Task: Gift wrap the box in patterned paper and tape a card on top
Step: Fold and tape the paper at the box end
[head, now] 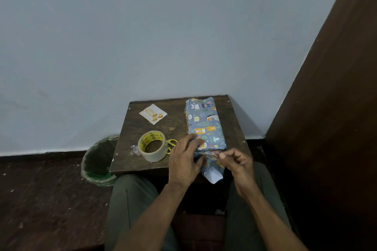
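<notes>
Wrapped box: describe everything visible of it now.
The box is a flat oblong in blue-grey paper printed with cartoon animals and leaves. It lies on the right side of the dark table, lengthwise away from the person. Its near end is unfinished, loose paper hanging past the table edge. The left hand rests on that end; the right hand pinches clear tape beside it.

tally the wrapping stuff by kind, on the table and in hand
wrapped box: 1
card: 1
tape roll: 1
scissors: 1
crumpled clear scrap: 1
clear tape strip: 1
total: 6
</notes>
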